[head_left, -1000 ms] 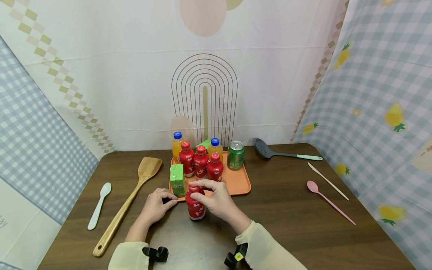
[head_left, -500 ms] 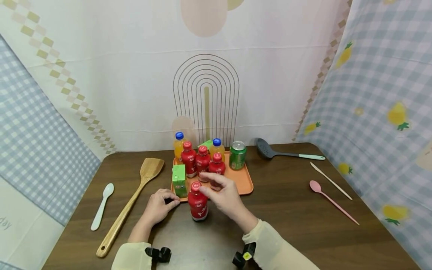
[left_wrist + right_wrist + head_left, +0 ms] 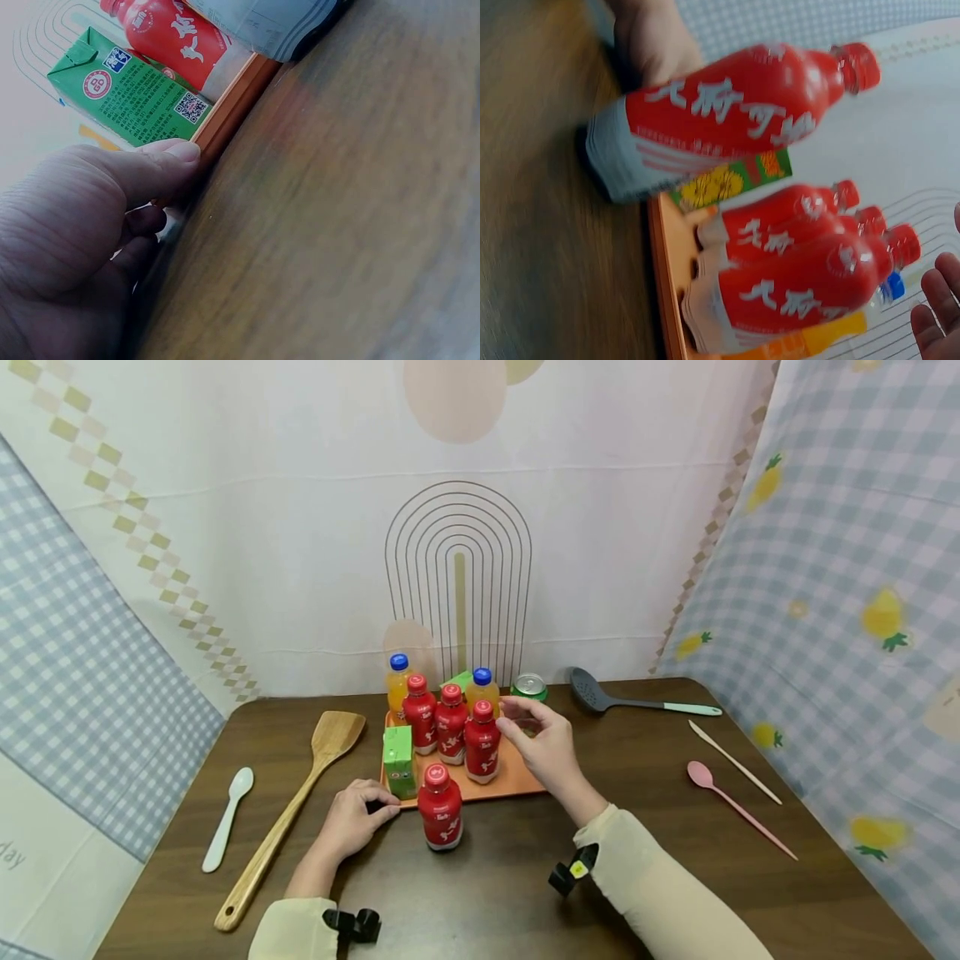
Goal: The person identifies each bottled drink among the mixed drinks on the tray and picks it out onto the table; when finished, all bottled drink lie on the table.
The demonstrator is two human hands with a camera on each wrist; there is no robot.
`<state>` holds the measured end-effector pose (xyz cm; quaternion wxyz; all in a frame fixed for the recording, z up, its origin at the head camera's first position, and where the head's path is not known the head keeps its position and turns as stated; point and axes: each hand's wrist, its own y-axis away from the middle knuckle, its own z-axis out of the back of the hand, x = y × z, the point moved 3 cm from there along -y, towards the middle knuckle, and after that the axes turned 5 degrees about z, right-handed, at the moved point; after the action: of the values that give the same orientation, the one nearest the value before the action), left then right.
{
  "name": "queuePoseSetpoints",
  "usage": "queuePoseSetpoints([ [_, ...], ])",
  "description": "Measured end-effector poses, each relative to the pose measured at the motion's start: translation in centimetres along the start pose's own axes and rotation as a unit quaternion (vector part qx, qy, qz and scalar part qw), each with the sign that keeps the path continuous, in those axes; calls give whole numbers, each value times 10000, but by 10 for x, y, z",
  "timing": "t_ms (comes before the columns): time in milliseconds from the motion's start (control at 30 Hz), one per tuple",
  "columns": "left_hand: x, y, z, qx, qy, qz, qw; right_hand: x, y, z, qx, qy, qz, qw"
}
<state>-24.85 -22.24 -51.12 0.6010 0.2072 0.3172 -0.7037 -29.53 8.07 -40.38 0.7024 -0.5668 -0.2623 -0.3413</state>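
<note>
My left hand pinches the front left corner of the orange tray, with its thumb on the rim in the left wrist view. Just behind that thumb a green drink carton stands upright on the tray. In front of the tray, one red bottle with a red cap stands alone on the table. My right hand is over the tray's right side, fingers spread and holding nothing. Its fingertips are near the cap of the rightmost red bottle on the tray. A green can is partly hidden behind this hand.
Two more red bottles and two orange juice bottles with blue caps fill the tray's back left. A wooden spatula and a white spoon lie left. Right are a slotted ladle, a pink spoon and a light-coloured knife.
My right hand has let go of the front red bottle and moved right and back, over the tray beside the can. The bottle stays standing on the table. The left hand keeps its hold.
</note>
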Motion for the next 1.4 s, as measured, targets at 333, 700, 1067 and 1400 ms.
queuePoseSetpoints([
  [333, -1, 0, 0, -37, -9, -33, 10000, -28, -6, -8, 578, -154, -248, 9979],
  [700, 0, 0, 1, -49, -7, -51, 10000, -24, -13, -19, 1024, -351, -401, 9933],
  [1067, 0, 0, 3, -13, -14, -42, 10000, -9, -12, -18, 988, -325, -601, 9928],
  [1400, 0, -1, 2, -47, -24, -92, 9999, -43, -11, -22, 875, -359, -576, 9938],
])
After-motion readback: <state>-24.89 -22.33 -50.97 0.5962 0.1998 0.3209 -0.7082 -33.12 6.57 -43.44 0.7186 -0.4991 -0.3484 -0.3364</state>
